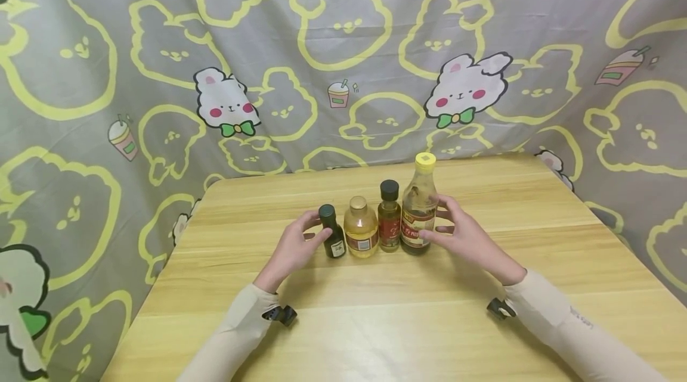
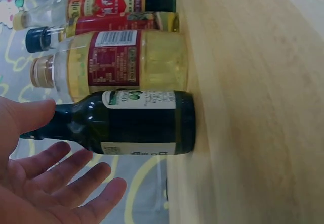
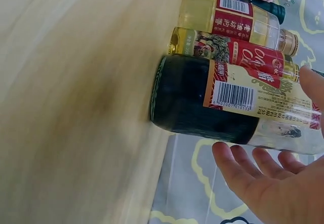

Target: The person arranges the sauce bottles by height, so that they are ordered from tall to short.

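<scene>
Several bottles stand upright in a close row. At the left end is a small dark olive oil bottle. My left hand is beside its neck, the thumb lying across the neck and the other fingers spread loosely behind. Beside it stands a round bottle of yellow liquid, then a slim black-capped bottle with a red label. The tall yellow-capped vinegar bottle ends the row on the right. My right hand flanks this one, thumb at the front and fingers spread along its far side, loosely bent.
The bottles stand on a light wooden table, toward its far edge. Behind it hangs a grey curtain printed with yellow outlines and white rabbits. A black wrist strap shows under the left sleeve, another under the right.
</scene>
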The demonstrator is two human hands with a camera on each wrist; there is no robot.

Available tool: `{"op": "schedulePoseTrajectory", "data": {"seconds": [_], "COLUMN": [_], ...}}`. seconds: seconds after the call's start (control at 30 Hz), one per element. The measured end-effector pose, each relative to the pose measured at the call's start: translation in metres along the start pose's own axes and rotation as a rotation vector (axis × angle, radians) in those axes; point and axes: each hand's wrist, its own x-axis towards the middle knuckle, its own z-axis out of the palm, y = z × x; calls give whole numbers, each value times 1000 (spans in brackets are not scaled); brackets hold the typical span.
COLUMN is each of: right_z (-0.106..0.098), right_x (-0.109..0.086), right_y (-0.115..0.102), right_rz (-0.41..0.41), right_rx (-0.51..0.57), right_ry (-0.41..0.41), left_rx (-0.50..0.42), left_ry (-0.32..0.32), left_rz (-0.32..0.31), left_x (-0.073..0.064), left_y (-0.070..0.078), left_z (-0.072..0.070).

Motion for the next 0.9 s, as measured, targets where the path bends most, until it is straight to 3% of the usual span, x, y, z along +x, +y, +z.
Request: {"op": "schedulePoseTrajectory", "data": {"seconds": [0.4, 0.9], "right_z": [0, 2], "right_x": [3, 6], "right_y": [12, 13], "right_rz": [14, -9], "right_rx": [23, -7], "right_ry": [-27, -34], "left_rx": [-7, 9], "left_ry": [-36, -40], "left_rz": [-43, -25], "left_x": [-1, 0], "left_y": [-9, -9], "left_z": [13, 12]}}
